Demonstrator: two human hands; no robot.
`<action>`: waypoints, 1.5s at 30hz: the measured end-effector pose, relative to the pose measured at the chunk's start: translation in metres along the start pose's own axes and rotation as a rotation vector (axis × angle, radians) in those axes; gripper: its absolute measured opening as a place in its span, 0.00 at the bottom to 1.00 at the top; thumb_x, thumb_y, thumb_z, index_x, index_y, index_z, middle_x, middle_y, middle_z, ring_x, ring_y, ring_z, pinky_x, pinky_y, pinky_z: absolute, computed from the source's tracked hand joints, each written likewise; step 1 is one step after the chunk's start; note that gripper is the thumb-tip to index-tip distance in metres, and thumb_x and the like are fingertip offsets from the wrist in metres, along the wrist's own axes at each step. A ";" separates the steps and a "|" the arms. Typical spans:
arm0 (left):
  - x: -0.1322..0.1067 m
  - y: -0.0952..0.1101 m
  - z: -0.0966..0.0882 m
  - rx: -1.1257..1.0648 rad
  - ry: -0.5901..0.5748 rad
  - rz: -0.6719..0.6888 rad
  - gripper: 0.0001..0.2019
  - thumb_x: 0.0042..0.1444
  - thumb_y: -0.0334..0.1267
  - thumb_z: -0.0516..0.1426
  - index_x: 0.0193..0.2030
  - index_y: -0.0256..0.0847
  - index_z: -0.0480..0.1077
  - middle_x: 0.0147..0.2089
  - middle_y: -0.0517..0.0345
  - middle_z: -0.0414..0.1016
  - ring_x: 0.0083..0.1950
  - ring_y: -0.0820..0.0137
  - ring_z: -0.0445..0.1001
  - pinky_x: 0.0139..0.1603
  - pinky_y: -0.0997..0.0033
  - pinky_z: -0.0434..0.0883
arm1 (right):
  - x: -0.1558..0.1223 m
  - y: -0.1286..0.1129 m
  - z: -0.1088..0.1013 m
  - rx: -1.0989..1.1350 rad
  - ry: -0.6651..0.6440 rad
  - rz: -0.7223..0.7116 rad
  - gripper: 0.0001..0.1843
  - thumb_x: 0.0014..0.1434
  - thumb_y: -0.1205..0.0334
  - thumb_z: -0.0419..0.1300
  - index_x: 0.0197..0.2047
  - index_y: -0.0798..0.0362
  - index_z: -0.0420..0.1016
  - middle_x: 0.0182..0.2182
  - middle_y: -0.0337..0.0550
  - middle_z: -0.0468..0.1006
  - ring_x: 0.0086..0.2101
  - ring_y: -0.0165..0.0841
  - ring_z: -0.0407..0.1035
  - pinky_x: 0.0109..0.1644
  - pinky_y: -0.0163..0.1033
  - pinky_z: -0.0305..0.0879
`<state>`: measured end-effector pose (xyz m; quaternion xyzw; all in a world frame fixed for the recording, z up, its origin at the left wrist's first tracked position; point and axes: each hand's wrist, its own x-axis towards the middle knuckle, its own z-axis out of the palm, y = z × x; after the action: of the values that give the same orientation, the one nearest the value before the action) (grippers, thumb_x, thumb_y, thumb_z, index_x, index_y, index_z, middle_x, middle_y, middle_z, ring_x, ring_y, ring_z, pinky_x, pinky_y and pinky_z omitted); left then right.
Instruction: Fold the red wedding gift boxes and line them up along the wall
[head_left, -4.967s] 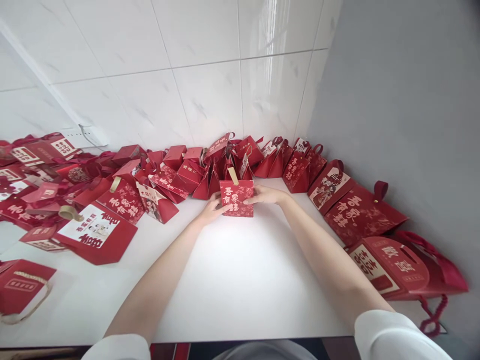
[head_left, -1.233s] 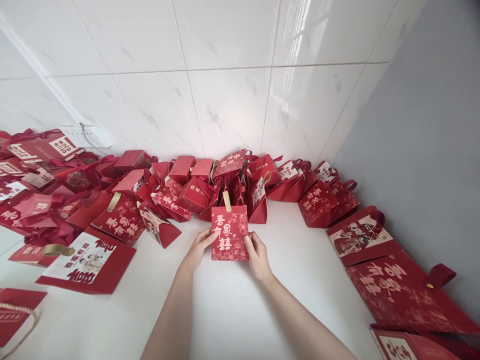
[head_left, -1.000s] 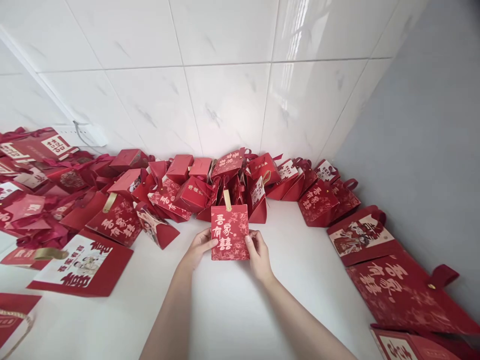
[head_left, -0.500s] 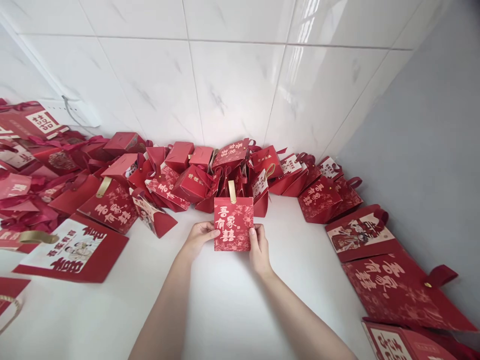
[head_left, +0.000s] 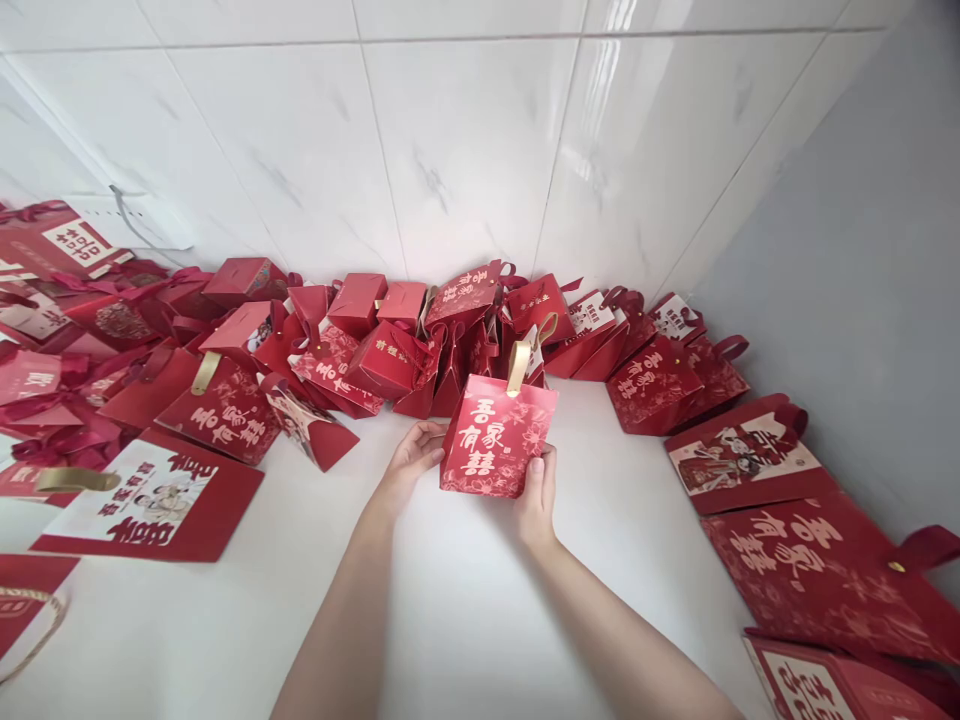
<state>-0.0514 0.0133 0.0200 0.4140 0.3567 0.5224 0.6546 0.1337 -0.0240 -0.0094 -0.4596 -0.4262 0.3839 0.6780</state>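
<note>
At a white table [head_left: 465,640], the right grip [head_left: 535,503] pinches a gold-strapped red box [head_left: 496,440]; the left grip [head_left: 410,463], half-open, perhaps touches it.

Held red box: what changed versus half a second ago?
The red box moved slightly right and turned, so its left side now shows and its gold strap leans right. The left hand took its thumb off the front; whether it touches the side is unclear. Unchanged: the right hand grips the right edge; the surrounding boxes stayed put.
</note>
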 end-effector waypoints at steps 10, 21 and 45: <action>0.001 -0.005 -0.004 0.298 -0.071 0.197 0.23 0.47 0.59 0.62 0.27 0.38 0.67 0.56 0.47 0.71 0.59 0.52 0.67 0.57 0.59 0.64 | 0.006 -0.001 0.002 -0.017 0.012 0.052 0.15 0.66 0.47 0.49 0.43 0.50 0.63 0.42 0.43 0.72 0.41 0.36 0.67 0.46 0.42 0.62; -0.003 0.000 0.006 0.308 -0.045 -0.005 0.17 0.54 0.45 0.62 0.47 0.39 0.77 0.50 0.51 0.78 0.55 0.56 0.73 0.56 0.63 0.67 | 0.012 -0.001 0.004 -0.055 -0.083 0.172 0.15 0.65 0.46 0.50 0.40 0.50 0.65 0.37 0.40 0.73 0.38 0.34 0.67 0.43 0.40 0.62; -0.003 0.000 -0.006 0.071 0.084 -0.101 0.13 0.47 0.39 0.67 0.40 0.40 0.76 0.40 0.56 0.80 0.39 0.67 0.77 0.45 0.68 0.71 | 0.015 0.006 0.007 0.085 -0.214 0.190 0.15 0.61 0.46 0.57 0.37 0.50 0.65 0.35 0.39 0.72 0.37 0.34 0.66 0.43 0.40 0.65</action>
<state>-0.0571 0.0116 0.0174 0.3961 0.4225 0.4924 0.6497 0.1316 -0.0066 -0.0099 -0.4253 -0.4341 0.5107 0.6081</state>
